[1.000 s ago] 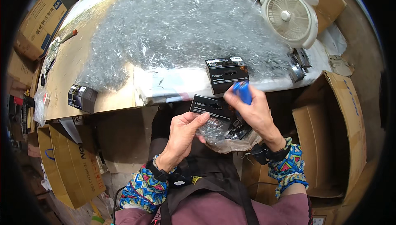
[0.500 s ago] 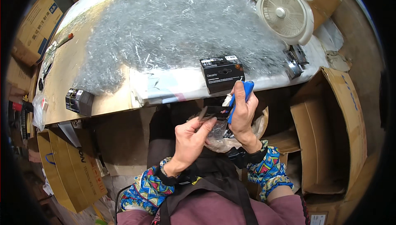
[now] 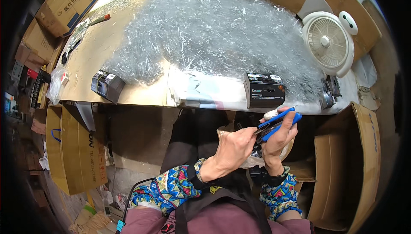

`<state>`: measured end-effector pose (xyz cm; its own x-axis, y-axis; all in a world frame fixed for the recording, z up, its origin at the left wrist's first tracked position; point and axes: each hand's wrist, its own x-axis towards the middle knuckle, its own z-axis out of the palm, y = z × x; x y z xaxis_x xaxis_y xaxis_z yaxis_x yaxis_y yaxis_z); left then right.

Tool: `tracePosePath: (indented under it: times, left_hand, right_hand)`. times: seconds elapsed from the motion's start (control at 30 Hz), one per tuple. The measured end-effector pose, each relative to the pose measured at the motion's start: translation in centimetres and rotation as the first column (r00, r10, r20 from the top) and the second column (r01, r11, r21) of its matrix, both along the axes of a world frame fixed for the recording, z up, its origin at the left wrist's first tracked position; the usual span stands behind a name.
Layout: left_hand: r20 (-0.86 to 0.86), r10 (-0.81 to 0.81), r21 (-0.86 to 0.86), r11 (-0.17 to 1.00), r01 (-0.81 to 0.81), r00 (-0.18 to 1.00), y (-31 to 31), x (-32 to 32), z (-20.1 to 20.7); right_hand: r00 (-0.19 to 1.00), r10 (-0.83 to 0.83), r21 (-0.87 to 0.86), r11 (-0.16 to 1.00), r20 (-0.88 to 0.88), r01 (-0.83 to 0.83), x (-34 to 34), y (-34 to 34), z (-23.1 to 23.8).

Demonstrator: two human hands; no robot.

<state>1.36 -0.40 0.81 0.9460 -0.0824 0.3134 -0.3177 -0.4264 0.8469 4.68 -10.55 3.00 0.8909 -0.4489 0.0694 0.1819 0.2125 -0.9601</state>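
Note:
My right hand is closed around blue-handled pliers, whose two handles spread apart and point up and to the right. The jaws are lost among my fingers. Close beside them, my left hand pinches a thin dark flat piece, mostly covered by the fingers. A wad of white material shows just behind the pliers. Below both hands, a crumpled translucent plastic bag lies over my lap, partly hidden.
A black printed box stands at the table's front edge; another dark box is at the left. A big heap of clear shredded strips covers the tabletop. A white fan stands at right, above an open cardboard carton.
The view has shifted, so the table things appear farther right. My left hand has moved up against the pliers, and the pliers' handles have spread wider.

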Motion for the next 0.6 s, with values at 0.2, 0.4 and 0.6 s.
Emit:
tracePosePath:
  times: [0.2,0.4,0.6]
  left_hand:
    - [-0.039,-0.127,0.125,0.984,0.131,0.991,0.6,-0.2,0.6]
    - [0.330,0.407,0.381,0.768,-0.515,0.852,12.5,8.1,0.3]
    - [0.033,0.294,0.426,0.861,-0.280,0.955,13.7,10.3,-1.8]
  right_hand:
    - [0.986,0.136,-0.016,0.990,-0.091,-0.138,0.1,-1.1,-0.5]
    - [0.990,0.138,-0.009,0.990,-0.015,-0.138,0.2,-3.8,-1.4]
    - [0.979,0.188,-0.084,0.977,-0.078,-0.194,0.6,-2.8,-0.8]
